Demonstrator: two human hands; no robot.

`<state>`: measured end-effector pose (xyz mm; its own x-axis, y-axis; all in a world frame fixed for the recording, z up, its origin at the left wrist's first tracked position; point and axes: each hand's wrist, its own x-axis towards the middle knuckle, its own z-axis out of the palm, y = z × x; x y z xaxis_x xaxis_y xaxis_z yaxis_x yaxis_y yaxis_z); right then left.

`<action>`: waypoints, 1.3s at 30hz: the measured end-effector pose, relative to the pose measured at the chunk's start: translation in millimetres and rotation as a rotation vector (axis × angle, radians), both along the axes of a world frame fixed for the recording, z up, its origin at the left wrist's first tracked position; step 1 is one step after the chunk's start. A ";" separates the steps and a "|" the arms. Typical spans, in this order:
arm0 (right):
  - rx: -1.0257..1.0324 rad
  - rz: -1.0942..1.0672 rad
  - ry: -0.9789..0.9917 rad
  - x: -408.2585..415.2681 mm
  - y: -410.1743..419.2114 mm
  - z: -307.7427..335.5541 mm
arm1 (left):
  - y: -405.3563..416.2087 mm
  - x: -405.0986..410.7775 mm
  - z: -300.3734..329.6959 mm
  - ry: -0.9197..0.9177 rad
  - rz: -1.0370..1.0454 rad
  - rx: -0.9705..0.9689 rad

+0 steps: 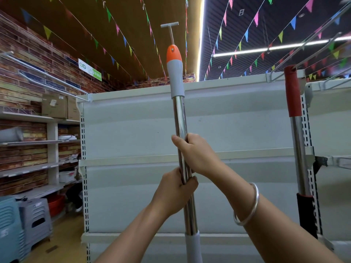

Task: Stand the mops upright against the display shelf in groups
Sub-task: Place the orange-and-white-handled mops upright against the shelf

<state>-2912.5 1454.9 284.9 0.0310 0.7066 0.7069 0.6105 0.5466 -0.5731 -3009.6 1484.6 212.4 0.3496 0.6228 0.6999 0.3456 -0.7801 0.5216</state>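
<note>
A: Nearest are two bare forearms, the right one wearing a plain silver bangle (248,205). What are the hands doing?

B: Both are clamped on the same shiny chrome mop pole with a grey and orange plastic grip (179,118). The left hand (175,192) wraps it lower down; the right hand (195,152) curls round it just above, the two almost touching.

A: And the pole itself?

B: Upright, rising above the right hand to the orange tip, in front of the white metal display shelf (133,130).

A: Anything beside them?

B: Well to the right of the right hand, a second chrome mop pole with a red sleeve and black grip (298,141) leans against the shelf's slotted upright. Far left of the left hand stand stacked grey and blue plastic stools (34,219).
</note>
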 end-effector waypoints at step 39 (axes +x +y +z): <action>-0.190 -0.155 -0.094 39.6 150.7 -16.3 | 158.1 43.9 -9.9 0.246 0.224 -0.185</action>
